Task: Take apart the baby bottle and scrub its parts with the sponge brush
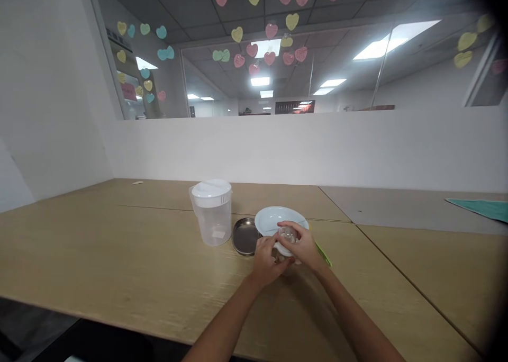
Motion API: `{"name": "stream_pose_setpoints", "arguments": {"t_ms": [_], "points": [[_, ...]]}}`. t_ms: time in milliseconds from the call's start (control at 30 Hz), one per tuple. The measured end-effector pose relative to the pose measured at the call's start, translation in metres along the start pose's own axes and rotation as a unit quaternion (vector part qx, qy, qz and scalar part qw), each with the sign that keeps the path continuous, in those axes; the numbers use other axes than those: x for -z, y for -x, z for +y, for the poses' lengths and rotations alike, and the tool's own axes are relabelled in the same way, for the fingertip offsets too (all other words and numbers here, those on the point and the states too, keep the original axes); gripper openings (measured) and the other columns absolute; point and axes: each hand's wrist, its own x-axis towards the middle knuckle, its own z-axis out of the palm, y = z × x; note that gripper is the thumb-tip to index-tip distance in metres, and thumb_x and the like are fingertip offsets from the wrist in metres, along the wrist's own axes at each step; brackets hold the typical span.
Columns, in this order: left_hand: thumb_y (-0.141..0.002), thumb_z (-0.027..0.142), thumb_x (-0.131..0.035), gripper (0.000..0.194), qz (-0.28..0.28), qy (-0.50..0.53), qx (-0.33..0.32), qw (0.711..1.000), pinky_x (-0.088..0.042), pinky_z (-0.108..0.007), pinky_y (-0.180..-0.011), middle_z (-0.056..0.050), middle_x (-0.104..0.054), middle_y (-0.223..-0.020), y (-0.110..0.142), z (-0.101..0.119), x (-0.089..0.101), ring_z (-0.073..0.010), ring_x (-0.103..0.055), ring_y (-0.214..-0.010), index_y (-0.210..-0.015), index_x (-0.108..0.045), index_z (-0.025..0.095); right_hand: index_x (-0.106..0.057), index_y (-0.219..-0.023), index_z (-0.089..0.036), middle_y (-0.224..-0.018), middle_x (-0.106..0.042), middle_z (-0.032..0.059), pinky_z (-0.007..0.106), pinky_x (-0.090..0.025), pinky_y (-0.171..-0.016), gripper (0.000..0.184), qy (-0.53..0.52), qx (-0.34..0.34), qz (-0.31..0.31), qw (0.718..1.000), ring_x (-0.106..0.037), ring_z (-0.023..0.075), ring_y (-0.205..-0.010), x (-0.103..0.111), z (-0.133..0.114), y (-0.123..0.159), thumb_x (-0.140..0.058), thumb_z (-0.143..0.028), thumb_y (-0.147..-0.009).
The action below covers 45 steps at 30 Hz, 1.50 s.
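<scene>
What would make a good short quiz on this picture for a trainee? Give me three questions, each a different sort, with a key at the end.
1. Multiple choice: On the tabletop, what stands just to the picture's left of the metal pan?
A) The teal cloth
B) The lidded plastic pitcher
C) The pale blue dish

2. True or false: The plastic pitcher is tipped over on its side.

3. Short answer: What do the left hand and right hand meet around?

Key:
1. B
2. False; it stands upright.
3. A small clear container.
</scene>
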Motion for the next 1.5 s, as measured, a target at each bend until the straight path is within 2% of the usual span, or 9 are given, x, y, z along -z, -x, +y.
{"name": "stream_pose_setpoints", "arguments": {"t_ms": [133,433,533,700,867,967,1100,1333,1500], "points": [[-0.071,0.056,-0.062,0.064,-0.016,0.008,0.000,1.000,-0.040,-0.044,-0.092,-0.011,-0.060,-0.112,-0.002,-0.003,0.000,-0.0264,-0.053,-0.105,-0.121,-0.052,0.019,-0.060,-0.112,-0.022,-0.118,-0.059,0.0097,0.038,-0.047,-0.091,0.050,-0.147,-0.043,-0.132,0.979,-0.058,0.0238,-0.107,0.014,-0.006,-0.007,-0.072,-0.040,-0.067],[-0.070,0.054,-0.064,0.063,0.003,0.026,-0.005,1.000,-0.041,-0.044,-0.093,-0.011,-0.059,-0.117,-0.002,-0.012,-0.006,-0.0269,-0.052,-0.108,-0.121,-0.052,0.018,-0.051,-0.108,-0.025,-0.116,-0.057,0.0052,0.033,-0.046,-0.089,0.048,-0.218,-0.035,-0.171,0.960,-0.056,0.0197,-0.106,0.019,-0.012,-0.007,-0.072,-0.037,-0.067],[-0.071,0.053,-0.064,0.069,0.000,0.040,0.014,0.999,-0.040,-0.043,-0.093,-0.011,-0.059,-0.118,0.000,-0.011,-0.002,-0.0267,-0.051,-0.110,-0.128,-0.044,0.020,-0.049,-0.106,-0.024,-0.116,-0.055,0.0047,0.030,-0.047,-0.085,0.045,-0.168,-0.027,-0.146,0.975,-0.056,0.0183,-0.102,0.018,-0.007,-0.006,-0.070,-0.039,-0.069],[-0.071,0.053,-0.064,0.073,-0.018,0.050,0.047,0.997,-0.039,-0.046,-0.094,-0.012,-0.059,-0.118,0.001,-0.010,0.001,-0.0283,-0.050,-0.111,-0.131,-0.039,0.019,-0.052,-0.091,-0.019,-0.084,-0.057,-0.0011,0.028,-0.047,-0.075,0.047,-0.045,-0.040,-0.043,0.997,-0.057,0.0159,-0.082,0.015,0.012,-0.008,-0.078,-0.039,-0.056],[-0.072,0.053,-0.063,0.069,-0.017,0.064,0.039,0.997,-0.039,-0.046,-0.094,-0.012,-0.057,-0.122,0.000,-0.013,0.001,-0.0284,-0.050,-0.112,-0.128,-0.043,0.020,-0.061,-0.099,-0.018,-0.100,-0.064,0.0058,0.033,-0.046,-0.087,0.052,-0.161,-0.071,-0.110,0.978,-0.058,0.0203,-0.097,0.020,0.009,-0.011,-0.080,-0.036,-0.054],[-0.073,0.053,-0.061,0.065,-0.026,0.053,0.027,0.998,-0.040,-0.045,-0.093,-0.012,-0.057,-0.121,-0.001,-0.012,0.002,-0.0281,-0.051,-0.110,-0.127,-0.044,0.020,-0.059,-0.112,-0.020,-0.111,-0.062,0.0086,0.036,-0.045,-0.091,0.062,-0.214,-0.087,-0.146,0.962,-0.057,0.0215,-0.104,0.025,0.005,-0.010,-0.080,-0.037,-0.056],[-0.076,0.052,-0.059,0.064,-0.039,0.036,0.018,0.998,-0.039,-0.045,-0.094,-0.012,-0.056,-0.121,-0.002,-0.010,0.003,-0.0278,-0.051,-0.111,-0.127,-0.042,0.019,-0.054,-0.113,-0.020,-0.113,-0.061,0.0090,0.034,-0.045,-0.090,0.061,-0.244,-0.087,-0.167,0.952,-0.058,0.0204,-0.104,0.026,0.006,-0.009,-0.078,-0.037,-0.059],[-0.077,0.052,-0.058,0.062,-0.033,0.009,-0.003,0.999,-0.039,-0.045,-0.092,-0.013,-0.057,-0.117,-0.001,-0.012,0.002,-0.0276,-0.051,-0.109,-0.126,-0.044,0.017,-0.046,-0.093,-0.023,-0.089,-0.056,-0.0012,0.024,-0.046,-0.073,0.056,-0.167,-0.048,-0.102,0.980,-0.056,0.0149,-0.085,0.018,0.014,-0.007,-0.082,-0.033,-0.051],[-0.078,0.052,-0.057,0.059,-0.024,0.004,-0.016,1.000,-0.038,-0.044,-0.093,-0.012,-0.058,-0.115,-0.001,-0.011,0.002,-0.0263,-0.051,-0.107,-0.124,-0.046,0.018,-0.047,-0.092,-0.021,-0.085,-0.055,-0.0011,0.024,-0.045,-0.074,0.052,-0.139,-0.050,-0.076,0.986,-0.056,0.0154,-0.085,0.016,0.014,-0.007,-0.080,-0.033,-0.053]]}}
